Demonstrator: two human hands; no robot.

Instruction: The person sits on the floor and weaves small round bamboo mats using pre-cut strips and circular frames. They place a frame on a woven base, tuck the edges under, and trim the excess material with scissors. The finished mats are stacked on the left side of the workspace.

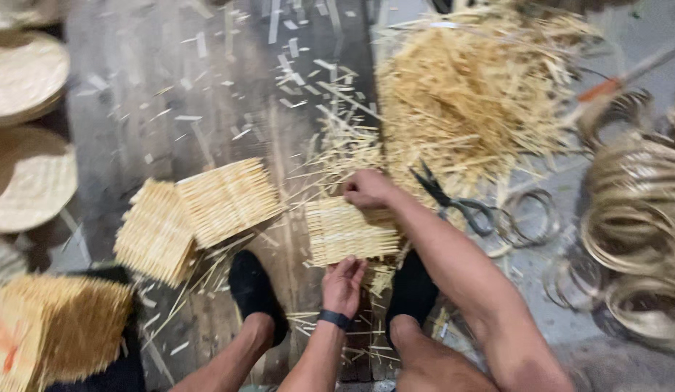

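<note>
Head view, 1 frame. Woven mat (352, 231): small square of pale split strips, flat on the plank floor (170, 87) between 2 dark-socked feet, strips running left-right. Left hand (343, 284): at the mat's near edge, fingers curled on it. Right hand (368, 189): at the far edge, closed on the strips. Hands sit opposite across the mat; both touch it, neither nearer. Scissors (453, 203) lie just right, beside the loose strip heap (468, 94).

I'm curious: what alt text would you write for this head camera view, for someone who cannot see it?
Seen from above, a person's left hand and right hand grip opposite edges of a small square mat of woven pale bamboo strips on a dark wooden floor. Black-handled scissors, a heap of loose straw-coloured slivers and two finished woven mats lie around.
</note>
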